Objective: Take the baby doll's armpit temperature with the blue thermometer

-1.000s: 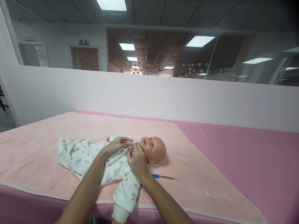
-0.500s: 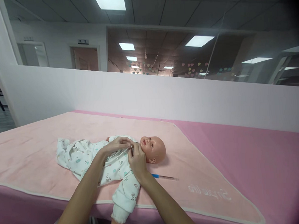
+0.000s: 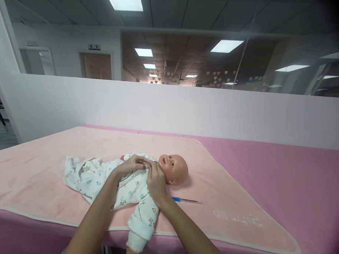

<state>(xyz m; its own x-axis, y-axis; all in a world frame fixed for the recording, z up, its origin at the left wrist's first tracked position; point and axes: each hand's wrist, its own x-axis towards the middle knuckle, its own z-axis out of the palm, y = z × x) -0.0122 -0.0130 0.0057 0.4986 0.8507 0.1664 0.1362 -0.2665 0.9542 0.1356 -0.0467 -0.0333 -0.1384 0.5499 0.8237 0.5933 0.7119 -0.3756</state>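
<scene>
A slim, straight stick [image 3: 190,200] with a blue end lies on a peach cloth with pale edging [image 3: 224,191], over a pink table cover [image 3: 288,171]. Behind stands a smooth white partition [image 3: 171,108]; beyond it, small heart-shaped decorations [image 3: 215,79], a bright rectangular ceiling light [image 3: 125,2] and a brown door [image 3: 100,66].

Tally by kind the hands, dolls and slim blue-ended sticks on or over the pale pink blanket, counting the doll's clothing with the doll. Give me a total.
Hands: 2 (left hand, right hand)
Clothed baby doll: 1
Slim blue-ended stick: 1
Total: 4
</scene>
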